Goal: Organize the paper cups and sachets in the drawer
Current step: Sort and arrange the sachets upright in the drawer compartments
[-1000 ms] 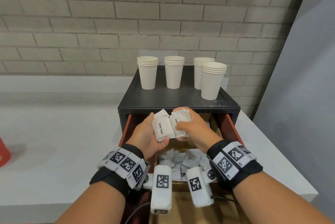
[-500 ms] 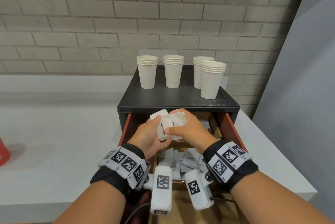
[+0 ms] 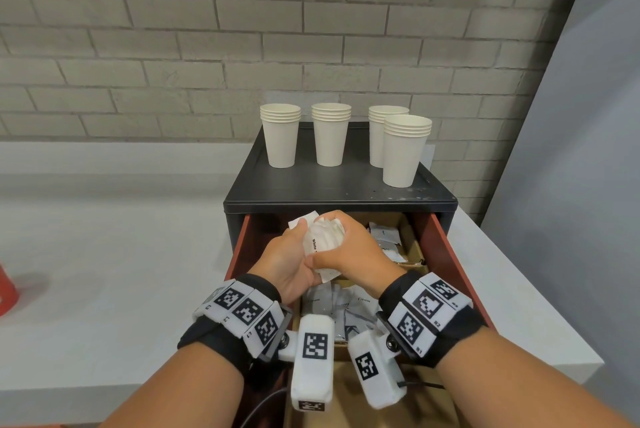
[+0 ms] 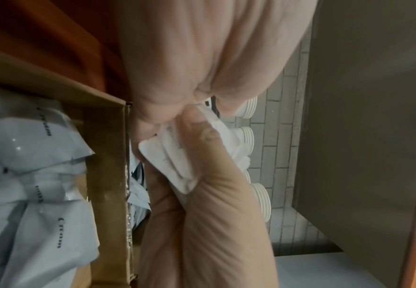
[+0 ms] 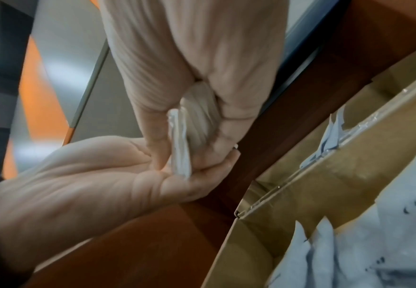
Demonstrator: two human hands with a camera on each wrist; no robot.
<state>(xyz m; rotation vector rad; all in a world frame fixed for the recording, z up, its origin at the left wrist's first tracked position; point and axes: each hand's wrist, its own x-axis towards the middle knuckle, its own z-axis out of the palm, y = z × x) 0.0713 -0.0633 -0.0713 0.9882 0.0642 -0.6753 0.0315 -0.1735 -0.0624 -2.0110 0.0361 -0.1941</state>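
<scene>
Both hands hold one bundle of white sugar sachets (image 3: 323, 237) above the open drawer (image 3: 446, 254). My left hand (image 3: 294, 247) wraps it from the left, thumb on top. My right hand (image 3: 346, 247) grips it from the right. In the left wrist view the right thumb pinches the bundle (image 4: 174, 155). The right wrist view shows the bundle (image 5: 180, 144) edge-on, resting on the left fingers (image 5: 202, 175). Several stacks of paper cups (image 3: 280, 136) (image 3: 330, 135) (image 3: 405, 150) stand on the black cabinet top (image 3: 339, 190).
Cardboard dividers (image 3: 412, 247) split the drawer. Grey cream sachets (image 3: 346, 306) fill the near compartment, and more sachets (image 3: 384, 235) lie at the back right. A white counter (image 3: 121, 271) surrounds the cabinet, with a red object (image 3: 5, 292) at its left edge. A brick wall stands behind.
Each hand held its own bundle of sachets side by side; now the hands have closed together and the two bundles are pressed into one.
</scene>
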